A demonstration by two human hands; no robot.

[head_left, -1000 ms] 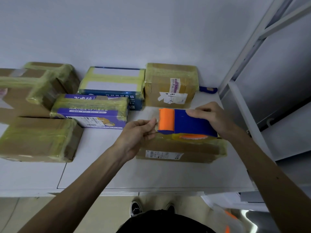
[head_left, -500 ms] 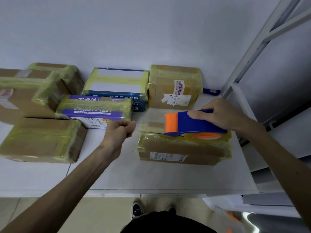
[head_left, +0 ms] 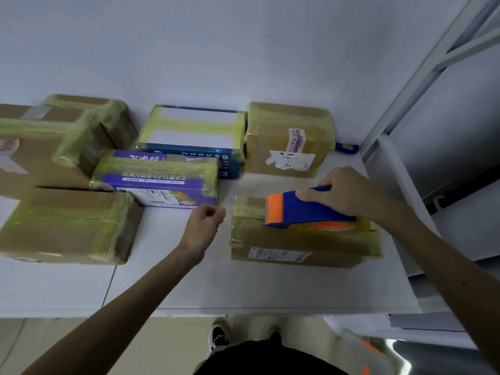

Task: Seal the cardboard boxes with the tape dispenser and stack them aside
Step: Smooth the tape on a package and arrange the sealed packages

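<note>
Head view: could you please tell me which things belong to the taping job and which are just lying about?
In the job: tape dispenser, gripped by right hand; tape strip, pinched by left hand; flat cardboard box beneath the dispenser.
Lying about: purple box, blue-and-white box, labelled brown box, already taped; blue object by the wall.

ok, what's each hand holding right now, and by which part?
The right hand grips the tape dispenser by its blue handle, over the cardboard box. The left hand pinches what looks like the free end of the tape strip.
</note>
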